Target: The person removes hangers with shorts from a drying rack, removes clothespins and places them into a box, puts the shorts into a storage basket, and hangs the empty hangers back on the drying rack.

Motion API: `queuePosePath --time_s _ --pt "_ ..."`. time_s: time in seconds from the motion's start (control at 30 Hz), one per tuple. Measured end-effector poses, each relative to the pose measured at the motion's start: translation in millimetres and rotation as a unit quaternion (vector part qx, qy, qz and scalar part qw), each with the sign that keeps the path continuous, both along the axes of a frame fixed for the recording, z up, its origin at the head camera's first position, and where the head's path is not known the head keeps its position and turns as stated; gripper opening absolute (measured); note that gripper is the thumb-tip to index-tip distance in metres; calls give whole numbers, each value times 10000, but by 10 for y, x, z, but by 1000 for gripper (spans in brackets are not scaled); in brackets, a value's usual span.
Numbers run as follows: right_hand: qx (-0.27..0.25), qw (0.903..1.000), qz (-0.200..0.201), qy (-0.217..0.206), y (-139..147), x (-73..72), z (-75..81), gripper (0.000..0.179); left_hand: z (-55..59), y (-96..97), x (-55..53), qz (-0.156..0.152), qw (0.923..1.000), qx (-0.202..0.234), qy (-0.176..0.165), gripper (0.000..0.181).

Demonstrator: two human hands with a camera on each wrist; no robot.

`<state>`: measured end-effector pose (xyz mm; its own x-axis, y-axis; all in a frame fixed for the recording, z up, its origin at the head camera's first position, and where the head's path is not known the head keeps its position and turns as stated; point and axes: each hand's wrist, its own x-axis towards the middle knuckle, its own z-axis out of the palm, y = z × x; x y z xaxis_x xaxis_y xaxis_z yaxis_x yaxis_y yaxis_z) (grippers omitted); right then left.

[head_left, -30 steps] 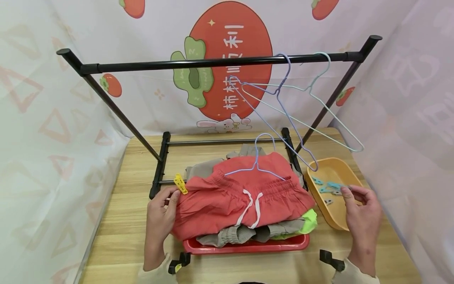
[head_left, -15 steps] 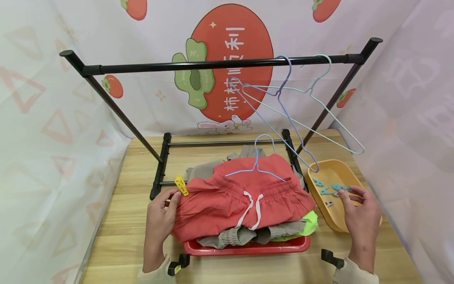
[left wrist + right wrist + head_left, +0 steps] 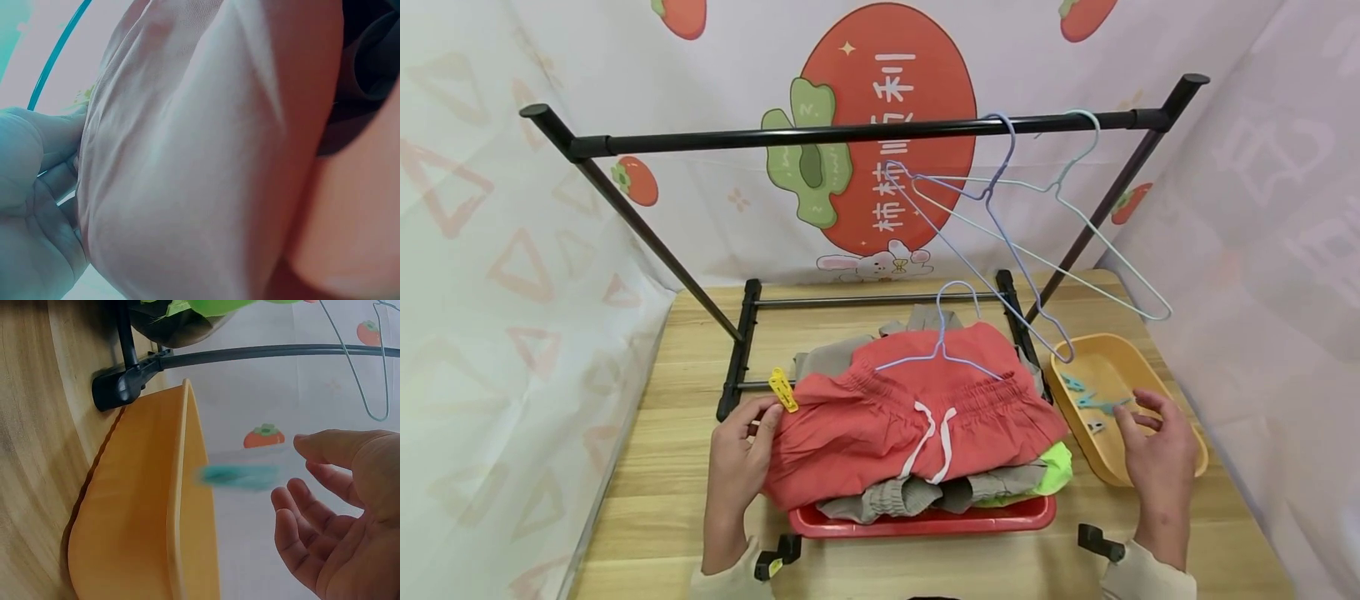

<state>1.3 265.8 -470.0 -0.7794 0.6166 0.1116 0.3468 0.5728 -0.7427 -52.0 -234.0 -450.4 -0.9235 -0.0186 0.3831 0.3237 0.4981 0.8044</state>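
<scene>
A: What state is recorded for the hands?

B: The left hand [image 3: 739, 446] is closed on the corner of the red shorts [image 3: 910, 421], with fingers and thumb pinching the cloth beside a yellow clothes peg [image 3: 782, 389] clipped to that corner. The right hand [image 3: 1157, 454] is spread over the yellow tray [image 3: 1180, 433], fingers apart, nothing held. In the right wrist view a blurred teal peg [image 3: 240, 475] is seen just off the fingertips, above the tray rim, apparently in free fall.

A: Where are the worked things located?

B: The shorts are laid on top of the clothes heaped in the red basket [image 3: 925, 521] on the counter [image 3: 655, 500], with a blue hanger [image 3: 942, 350] resting on them. The remaining teal pegs [image 3: 1086, 396] are lying in the tray.

A: What faults are to be expected?

B: The falling peg may strike the rim and be deflected onto the counter or off its edge, since it is seen close to the tray wall. The pinched corner may also be pulled loose, as the shorts are secured at one point only. The hanger, being unsecured, may slide off if the cloth is tugged.

A: What differs from the earlier frame?

B: Half a second ago a teal peg was pinched between the right fingertips; it is now released and the fingers are spread. The left hand's grip is unchanged.
</scene>
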Motion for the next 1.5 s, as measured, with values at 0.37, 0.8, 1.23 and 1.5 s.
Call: queuePosePath --time_s 0.37,0.8,1.23,1.5 --pt "189 9964 754 326 -191 -12 71 19 18 -10 3 31 9999 -11 -163 9" --pt "-260 9678 1868 1667 -633 -82 291 14 28 -21 11 35 9997 -142 -192 9" --pt "-646 9016 3789 1986 -1405 -261 584 20 15 -15 15 -158 9983 -315 -464 11" --pt "-805 8350 5130 1821 -2008 -543 784 15 37 -24 14 -39 9984 -446 -335 8"
